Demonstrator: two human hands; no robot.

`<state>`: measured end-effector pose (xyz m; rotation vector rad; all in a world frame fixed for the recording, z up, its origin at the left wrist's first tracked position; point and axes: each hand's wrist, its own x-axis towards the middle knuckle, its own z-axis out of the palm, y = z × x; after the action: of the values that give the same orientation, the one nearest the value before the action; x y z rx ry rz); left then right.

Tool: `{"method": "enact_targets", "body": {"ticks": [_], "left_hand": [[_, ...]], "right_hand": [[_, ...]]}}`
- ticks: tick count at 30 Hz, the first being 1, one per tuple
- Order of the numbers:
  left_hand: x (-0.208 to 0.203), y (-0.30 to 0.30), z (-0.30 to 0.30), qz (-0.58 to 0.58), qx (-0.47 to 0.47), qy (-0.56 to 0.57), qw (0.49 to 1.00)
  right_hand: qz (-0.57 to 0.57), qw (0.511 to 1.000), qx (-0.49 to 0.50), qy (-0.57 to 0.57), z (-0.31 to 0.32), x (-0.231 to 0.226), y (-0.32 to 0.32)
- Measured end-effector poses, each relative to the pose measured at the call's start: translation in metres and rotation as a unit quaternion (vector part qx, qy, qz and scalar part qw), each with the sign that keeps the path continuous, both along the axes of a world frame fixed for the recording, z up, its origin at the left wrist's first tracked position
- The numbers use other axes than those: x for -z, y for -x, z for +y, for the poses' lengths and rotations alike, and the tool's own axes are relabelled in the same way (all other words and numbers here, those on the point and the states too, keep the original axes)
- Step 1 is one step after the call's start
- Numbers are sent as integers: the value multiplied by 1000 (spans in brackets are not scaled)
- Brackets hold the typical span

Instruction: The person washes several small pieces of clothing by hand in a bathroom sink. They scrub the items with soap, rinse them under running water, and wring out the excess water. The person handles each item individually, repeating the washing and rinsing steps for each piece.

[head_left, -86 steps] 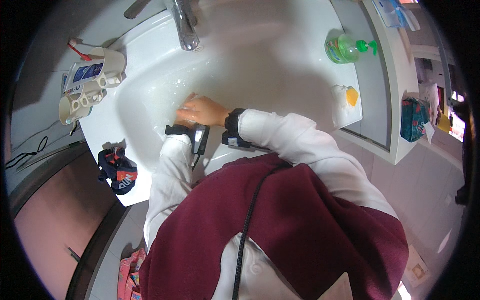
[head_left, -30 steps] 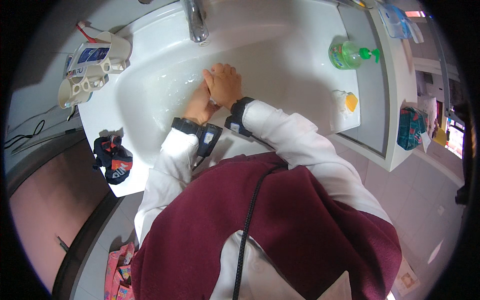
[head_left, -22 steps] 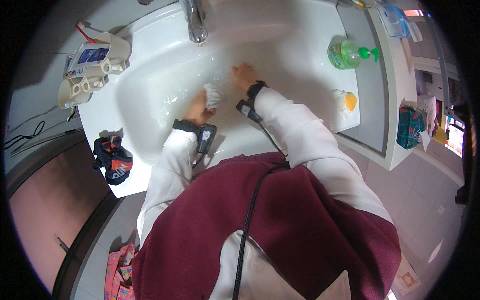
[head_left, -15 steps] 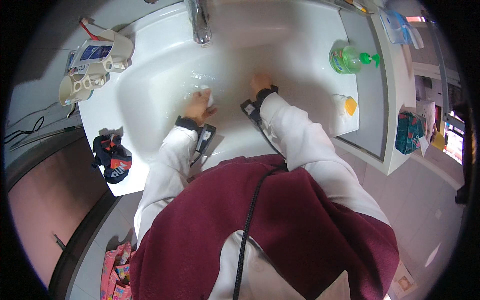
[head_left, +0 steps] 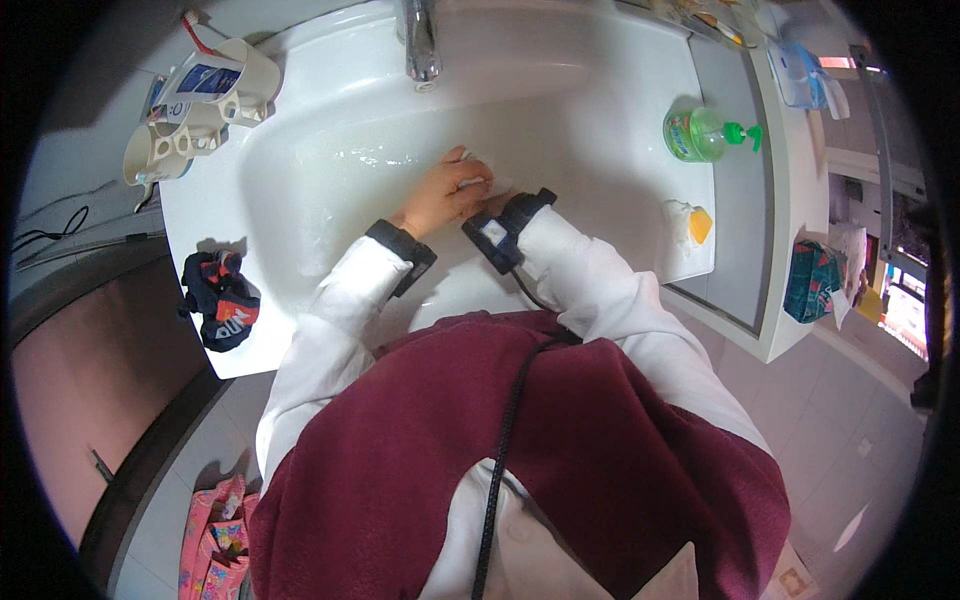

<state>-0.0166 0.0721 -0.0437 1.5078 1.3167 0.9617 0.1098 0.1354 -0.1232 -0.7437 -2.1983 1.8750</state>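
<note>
My two hands are together over the middle of the white sink (head_left: 262, 200). My left hand (head_left: 442, 193) has its fingers curled round a small, soft white cloth (head_left: 480, 172), whose exact kind I cannot make out. Right beside it is my right hand (head_left: 500, 203), low in the basin and mostly hidden by the left hand and the black wrist strap; its fingers do not show. Cloudy water (head_left: 375, 160) with a few bright bubbles lies in the basin. Over the back rim hangs the chrome tap (head_left: 421, 55), with no stream visible.
Cream cups (head_left: 250, 85) with a toothbrush and a tube stand at the left rim. Below them lies a crumpled black and red cloth bundle (head_left: 220, 300). On the right rim are a green pump bottle (head_left: 695, 135) and a yellow-and-white piece (head_left: 698, 228), beside a white cabinet (head_left: 790, 200).
My left hand has moved right with the white cloth and now meets my right hand. The right hand has come slightly nearer to me. The whole view has shifted a little.
</note>
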Motion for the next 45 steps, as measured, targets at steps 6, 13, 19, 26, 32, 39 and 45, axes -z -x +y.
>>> {"method": "enact_targets", "body": {"ticks": [6, 13, 19, 26, 32, 39, 45], "left_hand": [[-2, 2, 3, 46, 41, -51, 997], [-16, 12, -8, 182, 22, -76, 980], [12, 25, -14, 283, -18, -2, 959], [73, 56, -45, 394, -46, 172, 902], [75, 44, -41, 196, -25, 367, 909], [32, 52, -44, -278, -219, 396, 847], [11, 49, -42, -379, -308, 318, 813]], "right_hand": [[-28, 983, -15, 183, 12, -51, -16], [94, 937, 119, 315, 8, -45, 8], [62, 875, 75, 475, 28, -11, -2], [-238, 961, 67, -128, 64, 17, -66], [-95, 945, -45, -311, 17, 0, -34], [-168, 902, 121, 378, -6, -50, 12], [-105, 855, 38, 507, -20, -79, 25]]}}
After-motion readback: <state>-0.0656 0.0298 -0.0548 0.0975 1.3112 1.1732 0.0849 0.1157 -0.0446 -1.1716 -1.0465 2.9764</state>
